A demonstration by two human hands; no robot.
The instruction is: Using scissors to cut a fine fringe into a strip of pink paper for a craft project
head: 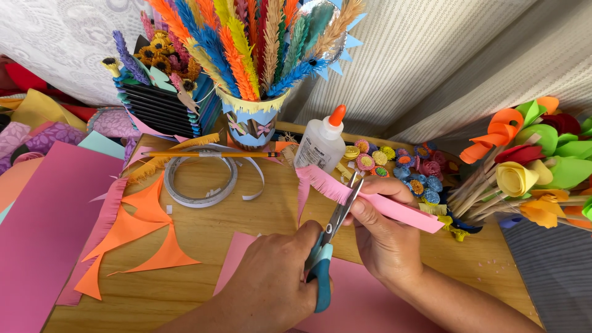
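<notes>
Head view shows my left hand point(280, 280) closed on teal-handled scissors point(330, 243), my right hand point(385, 225) pinching the pink paper strip point(394, 209) just below the glue bottle point(320, 145); I judge close, even, parallel snips, stopping short of the far edge, best.
</notes>
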